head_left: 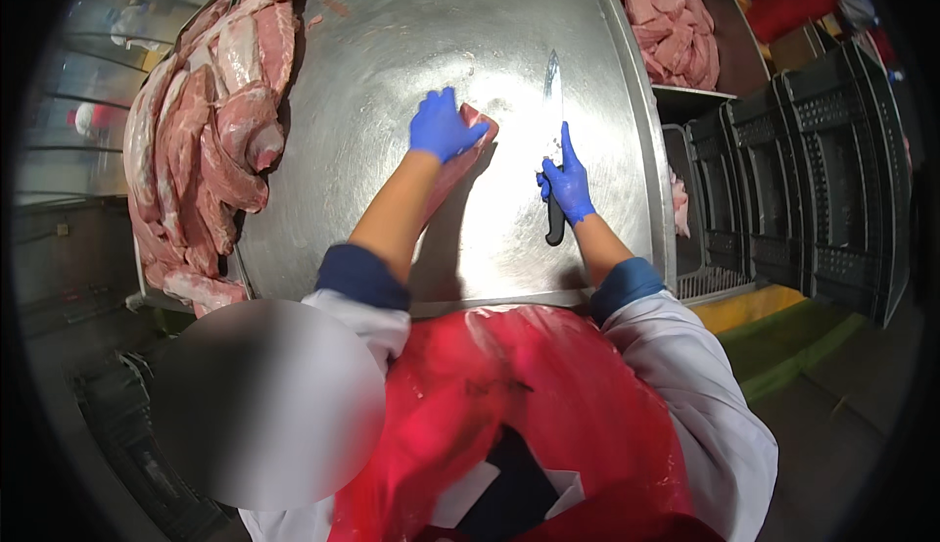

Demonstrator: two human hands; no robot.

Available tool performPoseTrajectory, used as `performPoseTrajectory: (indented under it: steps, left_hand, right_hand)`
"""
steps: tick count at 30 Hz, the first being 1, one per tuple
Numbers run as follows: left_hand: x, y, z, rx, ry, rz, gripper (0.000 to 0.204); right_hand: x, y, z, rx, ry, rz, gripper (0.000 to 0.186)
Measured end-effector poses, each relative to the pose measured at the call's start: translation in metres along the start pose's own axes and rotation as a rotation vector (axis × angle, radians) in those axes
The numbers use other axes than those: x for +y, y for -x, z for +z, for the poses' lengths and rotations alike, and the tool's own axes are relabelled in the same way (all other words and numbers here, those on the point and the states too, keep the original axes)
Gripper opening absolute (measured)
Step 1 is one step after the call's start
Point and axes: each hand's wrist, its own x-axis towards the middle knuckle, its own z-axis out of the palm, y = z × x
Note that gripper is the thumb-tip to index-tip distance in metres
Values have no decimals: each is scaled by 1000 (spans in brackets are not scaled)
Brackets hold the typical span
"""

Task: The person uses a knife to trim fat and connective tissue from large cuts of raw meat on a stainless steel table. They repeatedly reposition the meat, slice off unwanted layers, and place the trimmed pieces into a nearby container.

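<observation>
My left hand (443,128), in a blue glove, closes over the upper part of a long pink strip of meat (478,131). Its thumb points right across the meat, and my forearm partly hides the rest of the strip. The meat lies on a shiny metal table (392,43). To the right, my right hand (568,188), also gloved in blue, grips the black handle of a knife (554,96). The blade points away from me, apart from the meat, and my index finger stretches along it.
A pile of long meat pieces (211,121) covers the table's left side. Beyond the right edge stands a metal bin (729,47) holding cut meat (671,38). Dark plastic crates (803,170) stand at the right, with a small meat piece (679,204) near them.
</observation>
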Motion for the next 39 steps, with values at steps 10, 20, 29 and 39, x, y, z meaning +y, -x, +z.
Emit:
performPoseTrajectory:
  steps: [10, 20, 29, 39]
  left_hand:
    - [-1, -40, 17, -246, 89, -72, 36]
    - [7, -32, -7, -253, -163, 46, 26]
    - [-12, -21, -8, -182, 217, -17, 23]
    - [-21, -35, -36, -210, 162, 121, 23]
  right_hand:
    - [1, -5, 6, 24, 39, 54, 82]
    - [-10, -60, 53, -107, 82, -30, 77]
    - [-24, -25, -2, -631, 295, 94, 77]
    - [-48, -56, 3, -825, 380, 54, 77]
